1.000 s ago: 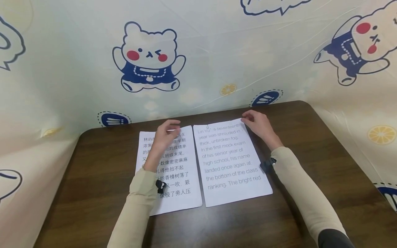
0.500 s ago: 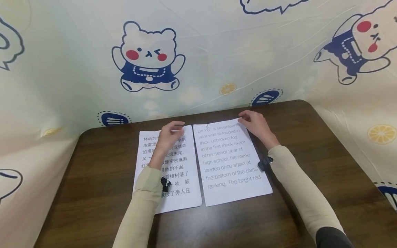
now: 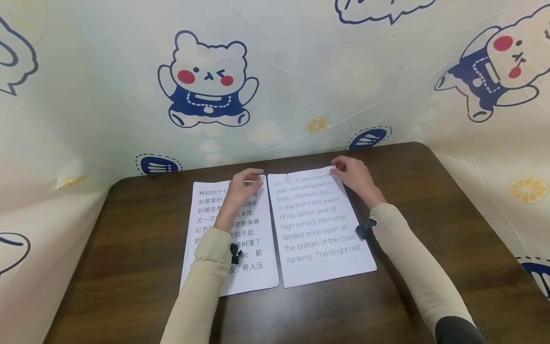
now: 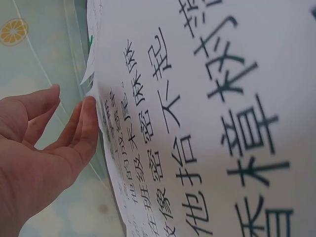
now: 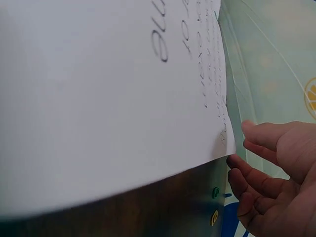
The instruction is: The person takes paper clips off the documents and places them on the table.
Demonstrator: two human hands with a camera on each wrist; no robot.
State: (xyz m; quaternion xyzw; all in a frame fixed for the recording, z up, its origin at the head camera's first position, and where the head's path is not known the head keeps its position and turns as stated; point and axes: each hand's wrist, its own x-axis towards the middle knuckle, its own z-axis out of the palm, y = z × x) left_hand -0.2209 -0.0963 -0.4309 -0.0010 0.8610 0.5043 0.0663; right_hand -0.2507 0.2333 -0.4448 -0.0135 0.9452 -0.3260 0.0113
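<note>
Lying under the left hand (image 3: 244, 188): Chinese page (image 3: 253, 234), white, large black characters, partly covered by that hand and its forearm.
Left hand, state: thumb and fingers spread loosely apart, fingertips at the page's far edge, near its right corner; firm contact cannot be told.
Lying to the left of the right hand (image 3: 356, 177) and nearer the person: English page (image 3: 320, 224), white, thin grey print, last line ending "The bright red".
Right hand, state: thumb and fingers parted at the page's far right corner; cannot tell whether a fingertip touches the paper.
Gap: narrow dark strip separating the two pages, between the hands.
Surface (image 3: 129, 253): dark brown, wood grain, under both pages and reaching past the hands on either side.
Sleeves (image 3: 417, 258): beige, one behind each hand; dark section farther up the right arm.
Wrist cameras (image 3: 365, 228): black, small, one just behind each hand.
Cloth (image 3: 292, 86): pale, beyond the hands, printed with bears (image 3: 208, 102) in blue and orange slices (image 3: 316, 125).
</note>
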